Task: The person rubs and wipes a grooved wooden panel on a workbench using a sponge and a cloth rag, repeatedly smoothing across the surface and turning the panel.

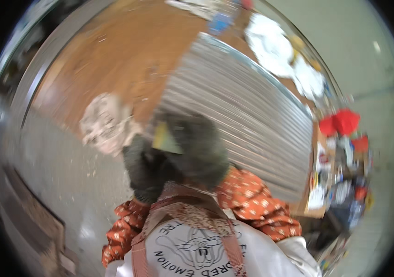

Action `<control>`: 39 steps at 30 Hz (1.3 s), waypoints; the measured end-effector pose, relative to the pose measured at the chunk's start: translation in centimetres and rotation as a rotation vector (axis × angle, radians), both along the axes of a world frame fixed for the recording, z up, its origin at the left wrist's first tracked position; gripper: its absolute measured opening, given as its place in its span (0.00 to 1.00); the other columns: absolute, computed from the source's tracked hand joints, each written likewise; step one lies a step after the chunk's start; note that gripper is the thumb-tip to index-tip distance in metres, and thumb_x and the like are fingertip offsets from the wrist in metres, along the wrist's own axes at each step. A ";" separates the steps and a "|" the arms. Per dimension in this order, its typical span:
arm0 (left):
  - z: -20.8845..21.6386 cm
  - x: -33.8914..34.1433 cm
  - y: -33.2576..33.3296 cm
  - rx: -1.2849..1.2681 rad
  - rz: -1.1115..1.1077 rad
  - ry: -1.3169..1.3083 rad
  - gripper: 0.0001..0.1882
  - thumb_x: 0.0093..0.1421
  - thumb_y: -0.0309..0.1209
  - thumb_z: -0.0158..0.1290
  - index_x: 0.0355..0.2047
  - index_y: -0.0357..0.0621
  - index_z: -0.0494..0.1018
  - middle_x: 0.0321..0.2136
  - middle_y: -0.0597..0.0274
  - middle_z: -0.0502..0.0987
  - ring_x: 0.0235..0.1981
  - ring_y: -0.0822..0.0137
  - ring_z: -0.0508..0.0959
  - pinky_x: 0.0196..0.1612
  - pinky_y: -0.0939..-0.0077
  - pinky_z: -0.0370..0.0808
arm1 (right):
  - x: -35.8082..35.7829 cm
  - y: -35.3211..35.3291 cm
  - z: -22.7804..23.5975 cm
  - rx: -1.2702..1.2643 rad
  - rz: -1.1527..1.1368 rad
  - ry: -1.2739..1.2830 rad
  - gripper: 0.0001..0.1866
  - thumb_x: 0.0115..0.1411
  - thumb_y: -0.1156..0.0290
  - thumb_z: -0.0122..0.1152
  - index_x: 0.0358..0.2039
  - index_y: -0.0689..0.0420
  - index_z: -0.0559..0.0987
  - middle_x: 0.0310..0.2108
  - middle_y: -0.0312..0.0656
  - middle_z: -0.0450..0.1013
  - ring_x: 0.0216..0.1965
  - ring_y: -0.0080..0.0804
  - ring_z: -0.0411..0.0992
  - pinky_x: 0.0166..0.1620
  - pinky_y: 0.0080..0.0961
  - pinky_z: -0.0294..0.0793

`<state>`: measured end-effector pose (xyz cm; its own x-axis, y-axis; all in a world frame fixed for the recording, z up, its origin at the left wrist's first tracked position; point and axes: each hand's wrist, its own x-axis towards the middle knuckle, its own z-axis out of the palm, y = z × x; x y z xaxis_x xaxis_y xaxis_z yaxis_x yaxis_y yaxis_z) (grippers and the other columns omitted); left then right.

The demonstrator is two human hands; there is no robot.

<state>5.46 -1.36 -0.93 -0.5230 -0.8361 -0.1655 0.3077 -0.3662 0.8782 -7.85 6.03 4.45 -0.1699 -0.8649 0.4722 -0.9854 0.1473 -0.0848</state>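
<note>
Holding the dark-gloved left hand (144,168) just beside the dark-gloved right hand (197,150), with a small yellow piece (166,139) between the 2, at the left side of a ridged grey sheet (247,111). Cannot tell through the blur whether pinching with the fingers, spreading them or pressing them together. Facing a brown surface (123,55) with a crumpled pale cloth (106,123) at its near edge.

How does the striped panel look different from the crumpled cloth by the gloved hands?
The striped panel is grey with parallel lines, whereas the cloth is pale with dark markings. The panel is much larger than the cloth. The panel lies spread out with long, clear edges, while the cloth is bunched up with an uneven outline. Both lie on the brown table.
</note>
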 end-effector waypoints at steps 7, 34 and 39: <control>-7.1 1.7 0.3 -0.772 0.110 -0.277 0.47 0.48 0.13 0.64 0.67 0.39 0.54 0.62 0.48 0.66 0.65 0.54 0.63 0.68 0.56 0.59 | -1.8 10.9 3.5 0.292 -0.272 -0.173 0.40 0.49 0.51 0.70 0.61 0.53 0.70 0.53 0.47 0.66 0.54 0.47 0.67 0.53 0.48 0.70; -0.9 -8.4 13.5 -1.926 -0.406 -0.347 0.39 0.54 0.55 0.60 0.61 0.49 0.66 0.62 0.48 0.65 0.67 0.42 0.60 0.69 0.33 0.45 | -9.0 45.0 3.2 0.033 -1.503 -0.353 0.39 0.51 0.49 0.71 0.59 0.55 0.72 0.44 0.54 0.75 0.45 0.51 0.75 0.48 0.43 0.75; -0.5 -8.8 13.8 -1.936 -0.416 -0.352 0.38 0.54 0.54 0.60 0.60 0.48 0.66 0.62 0.48 0.66 0.67 0.43 0.60 0.69 0.34 0.45 | -9.4 48.7 1.3 -0.241 -1.472 -0.228 0.39 0.53 0.50 0.70 0.62 0.54 0.70 0.45 0.55 0.75 0.45 0.52 0.75 0.48 0.43 0.75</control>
